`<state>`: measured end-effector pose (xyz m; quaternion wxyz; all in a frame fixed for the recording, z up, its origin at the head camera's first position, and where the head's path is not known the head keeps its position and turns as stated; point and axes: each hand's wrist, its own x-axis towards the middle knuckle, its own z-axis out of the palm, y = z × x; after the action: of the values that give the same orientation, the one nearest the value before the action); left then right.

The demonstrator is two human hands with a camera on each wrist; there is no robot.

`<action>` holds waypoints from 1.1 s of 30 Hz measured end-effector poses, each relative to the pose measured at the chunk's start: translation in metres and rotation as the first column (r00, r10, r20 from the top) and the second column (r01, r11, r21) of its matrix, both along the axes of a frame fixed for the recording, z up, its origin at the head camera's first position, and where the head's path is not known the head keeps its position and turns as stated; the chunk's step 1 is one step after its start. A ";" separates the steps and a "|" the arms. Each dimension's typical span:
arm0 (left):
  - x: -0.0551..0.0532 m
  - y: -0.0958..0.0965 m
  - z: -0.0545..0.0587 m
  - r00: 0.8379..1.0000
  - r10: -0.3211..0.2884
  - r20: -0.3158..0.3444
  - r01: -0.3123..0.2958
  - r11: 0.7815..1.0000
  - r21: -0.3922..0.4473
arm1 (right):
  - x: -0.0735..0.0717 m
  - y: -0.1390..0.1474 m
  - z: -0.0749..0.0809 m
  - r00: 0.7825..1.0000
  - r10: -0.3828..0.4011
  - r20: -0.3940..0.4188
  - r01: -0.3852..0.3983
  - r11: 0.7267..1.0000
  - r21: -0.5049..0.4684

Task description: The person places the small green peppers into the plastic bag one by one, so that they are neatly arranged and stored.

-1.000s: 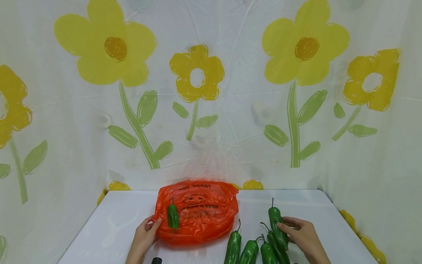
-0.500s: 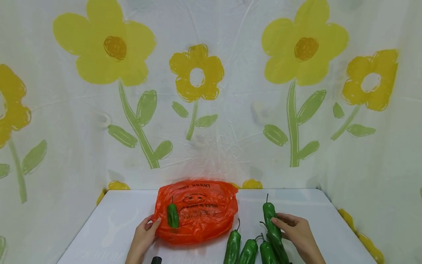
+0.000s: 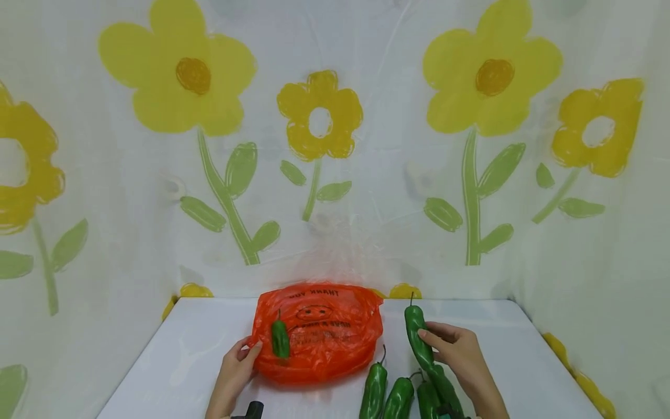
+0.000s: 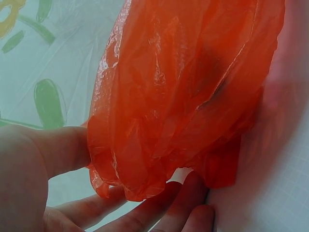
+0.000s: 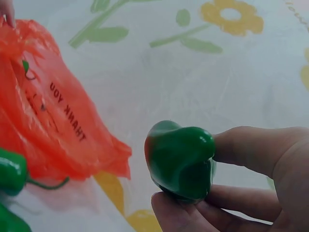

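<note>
In the head view, a red plastic bag [image 3: 335, 343] with dark printing lies at mid-table, its mouth gaping. One green pepper [image 3: 280, 339] shows inside at its left. My left hand [image 3: 237, 369] holds the bag's left edge; the left wrist view has the thumb on the red film [image 4: 164, 96] and the fingers beneath. My right hand [image 3: 458, 358] pinches a long green chili pepper [image 3: 415, 331] between thumb and fingers, stem pointing up, right of the bag. From the right wrist, that pepper's blunt end [image 5: 181, 159] faces the camera.
Several more green peppers [image 3: 374, 389] lie at the table's front, right of the bag. A dark cylindrical end [image 3: 255, 409] pokes in at the bottom edge. Behind the white table [image 3: 157, 361] hangs a flower-printed curtain [image 3: 377, 233].
My right hand has moved left and away from me, raising its pepper off the pile toward the bag. The left hand keeps its hold on the bag's edge.
</note>
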<state>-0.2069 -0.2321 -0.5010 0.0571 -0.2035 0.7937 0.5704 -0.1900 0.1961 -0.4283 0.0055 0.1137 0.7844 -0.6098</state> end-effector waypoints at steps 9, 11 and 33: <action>-0.001 0.001 0.001 1.000 0.000 0.004 0.000 1.000 -0.014 | -0.006 -0.020 0.006 0.999 0.029 -0.029 -0.029 0.999 -0.020; -0.001 0.000 0.001 1.000 0.000 -0.003 0.000 1.000 -0.018 | -0.008 -0.024 0.007 0.999 0.035 -0.033 -0.036 0.999 -0.030; 0.003 -0.002 0.005 0.998 -0.018 -0.052 0.018 1.000 -0.003 | -0.022 -0.068 0.026 0.977 0.205 -0.066 -0.208 0.977 -0.049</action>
<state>-0.2036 -0.2341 -0.4955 0.0413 -0.1816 0.7974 0.5739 -0.2118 0.1285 -0.4025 0.0484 0.0130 0.7745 -0.6306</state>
